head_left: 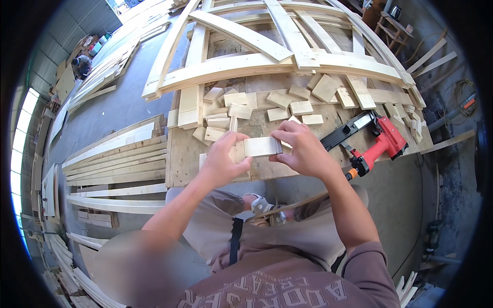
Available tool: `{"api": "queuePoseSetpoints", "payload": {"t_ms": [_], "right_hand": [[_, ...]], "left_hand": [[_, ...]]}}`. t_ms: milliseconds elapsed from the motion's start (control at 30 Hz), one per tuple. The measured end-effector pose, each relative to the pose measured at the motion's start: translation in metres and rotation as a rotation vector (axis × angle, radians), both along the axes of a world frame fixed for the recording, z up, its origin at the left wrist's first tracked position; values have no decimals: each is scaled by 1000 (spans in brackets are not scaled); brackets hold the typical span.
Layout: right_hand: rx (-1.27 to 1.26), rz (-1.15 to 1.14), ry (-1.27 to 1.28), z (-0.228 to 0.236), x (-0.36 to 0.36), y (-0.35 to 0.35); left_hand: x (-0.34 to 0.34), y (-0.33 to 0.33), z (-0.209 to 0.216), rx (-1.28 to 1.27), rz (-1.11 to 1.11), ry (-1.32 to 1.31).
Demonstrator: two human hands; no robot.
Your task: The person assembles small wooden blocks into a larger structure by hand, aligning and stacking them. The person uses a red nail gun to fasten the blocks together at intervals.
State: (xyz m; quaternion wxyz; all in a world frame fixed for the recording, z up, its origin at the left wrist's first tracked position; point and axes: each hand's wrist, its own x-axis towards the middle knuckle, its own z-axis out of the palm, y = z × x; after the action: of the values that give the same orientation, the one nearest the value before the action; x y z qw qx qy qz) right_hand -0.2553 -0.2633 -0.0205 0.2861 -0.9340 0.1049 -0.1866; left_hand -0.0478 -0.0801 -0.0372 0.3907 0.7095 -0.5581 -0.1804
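A short pale wood block (261, 147) lies between my hands near the front edge of the workbench (179, 154). My left hand (224, 160) is closed on its left end, where a second piece of wood (237, 153) shows beside the fingers. At the other end, my right hand (303, 149) pinches the block between thumb and fingers. A thin dark grey strip (279, 145) runs across that end; whether it is part of the block or separate, I cannot tell. Right of my right hand rests a red and black pneumatic nail gun (377, 143), untouched.
Several loose wood offcuts (241, 110) are scattered beyond my hands. Behind them, a large slatted wooden frame (226, 69) covers the bench's far side. Long boards (118, 169) are stacked at the left. A hose with an orange fitting (351, 174) joins the nail gun.
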Motion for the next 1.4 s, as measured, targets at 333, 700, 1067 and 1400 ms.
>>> {"api": "queuePoseSetpoints", "payload": {"t_ms": [333, 700, 1067, 1400], "right_hand": [[-16, 19, 37, 6, 0, -1], [-36, 11, 43, 8, 1, 2], [-72, 30, 32, 8, 2, 1], [-66, 6, 54, 12, -2, 4]], "left_hand": [[0, 1, 3, 65, 18, 50], [1, 4, 8, 29, -61, -81], [1, 1, -1, 9, -14, -85], [0, 0, -1, -27, -39, -13]]}}
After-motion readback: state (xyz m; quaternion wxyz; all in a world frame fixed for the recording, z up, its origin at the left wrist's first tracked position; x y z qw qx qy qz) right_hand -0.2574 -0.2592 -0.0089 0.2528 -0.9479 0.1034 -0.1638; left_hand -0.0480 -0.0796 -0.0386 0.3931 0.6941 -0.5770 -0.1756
